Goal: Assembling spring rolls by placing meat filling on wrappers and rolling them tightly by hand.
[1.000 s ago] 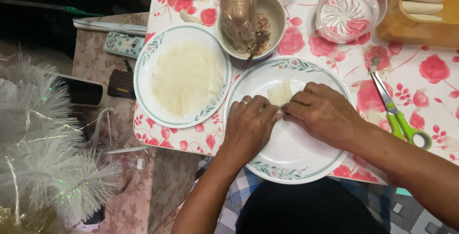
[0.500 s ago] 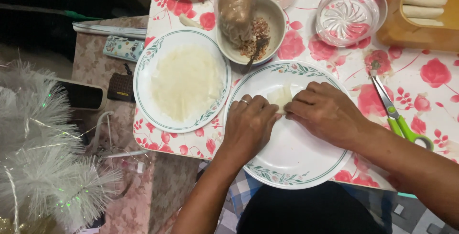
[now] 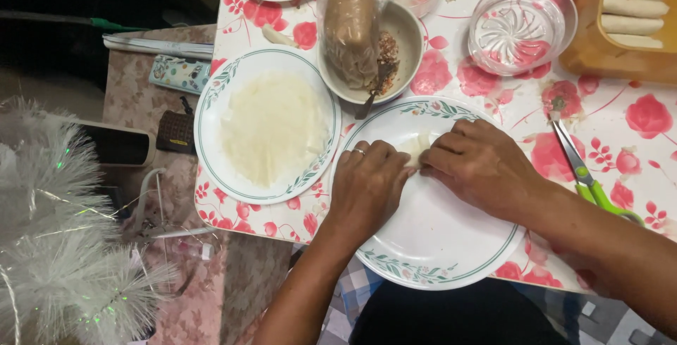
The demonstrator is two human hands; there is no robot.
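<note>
Left hand (image 3: 367,186) and right hand (image 3: 479,165) both curled, pinching thin, soft, tear-prone spring-roll wrapper (image 3: 416,146) at 12 o'clock of white plate (image 3: 437,246); best held lightly at edges.

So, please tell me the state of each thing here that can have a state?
left hand: pressing the wrapper
right hand: pressing the wrapper
wrapper: partly rolled, mostly hidden
front plate: mostly bare
stack of wrappers: flat on its plate
glass bowl: upright
scissors: closed, lying flat
</note>
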